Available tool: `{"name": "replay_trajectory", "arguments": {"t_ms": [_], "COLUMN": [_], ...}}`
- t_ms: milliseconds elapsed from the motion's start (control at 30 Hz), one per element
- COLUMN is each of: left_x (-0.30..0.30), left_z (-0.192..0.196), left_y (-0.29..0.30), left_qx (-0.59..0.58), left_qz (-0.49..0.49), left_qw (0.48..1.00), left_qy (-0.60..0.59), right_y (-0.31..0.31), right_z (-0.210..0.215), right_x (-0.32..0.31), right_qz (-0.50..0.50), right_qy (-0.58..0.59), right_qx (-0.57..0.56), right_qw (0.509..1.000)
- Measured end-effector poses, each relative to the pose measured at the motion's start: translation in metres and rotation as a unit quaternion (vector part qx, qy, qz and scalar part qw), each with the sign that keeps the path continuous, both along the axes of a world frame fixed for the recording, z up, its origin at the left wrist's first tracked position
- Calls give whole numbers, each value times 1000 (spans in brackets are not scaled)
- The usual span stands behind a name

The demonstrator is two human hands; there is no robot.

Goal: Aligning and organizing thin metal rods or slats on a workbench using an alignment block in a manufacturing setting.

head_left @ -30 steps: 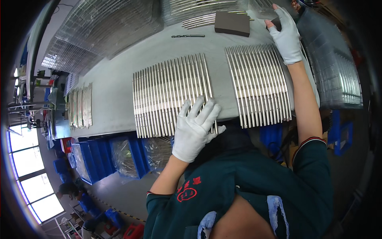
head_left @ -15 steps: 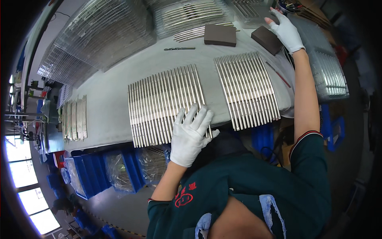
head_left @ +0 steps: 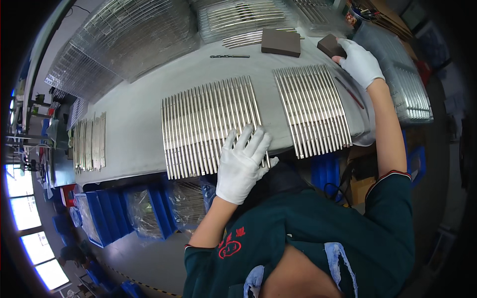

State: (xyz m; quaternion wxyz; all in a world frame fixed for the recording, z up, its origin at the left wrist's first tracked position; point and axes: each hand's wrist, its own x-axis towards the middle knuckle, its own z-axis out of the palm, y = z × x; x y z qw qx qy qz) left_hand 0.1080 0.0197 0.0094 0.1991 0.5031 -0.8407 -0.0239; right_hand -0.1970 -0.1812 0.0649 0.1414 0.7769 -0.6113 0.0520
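Left hand (head_left: 242, 165) in a white glove is lying flat with fingers spread wide, palm down on the near edge of the bigger row of shiny silver metal rods (head_left: 208, 126) laid side by side on the grey worktable (head_left: 134, 134), pressing on them rather than gripping anything. Right hand (head_left: 361, 62), also gloved, is stretched out to the far right corner with its fingers curled onto a small dark brown sanding block (head_left: 330, 45). A second row of the same metal rods (head_left: 312, 110) sits between the two hands. Another flat dark brown block (head_left: 281, 42) lies just left of the held one, and a thin drill bit (head_left: 229, 56) is further left. Blue plastic bins (head_left: 107, 216) sit under the table edge.
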Motion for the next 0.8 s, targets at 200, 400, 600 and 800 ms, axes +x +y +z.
{"name": "replay_trajectory", "arguments": {"t_ms": [200, 400, 600, 800], "left_x": [1, -1, 1, 4], "left_z": [-2, 1, -6, -5], "left_y": [1, -1, 1, 3], "left_qx": [3, 8, -3, -12], "left_qz": [5, 1, 2, -32], "left_qw": [1000, 1000, 1000, 999], "left_qy": [5, 4, -3, 12], "right_y": [46, 55, 65, 78], "right_z": [6, -6, 26, 13], "right_x": [1, -3, 15, 49], "right_qz": [-33, -40, -10, 136], "right_qy": [136, 174, 83, -74], "right_qx": [191, 155, 116, 117], "right_qw": [972, 972, 990, 981]}}
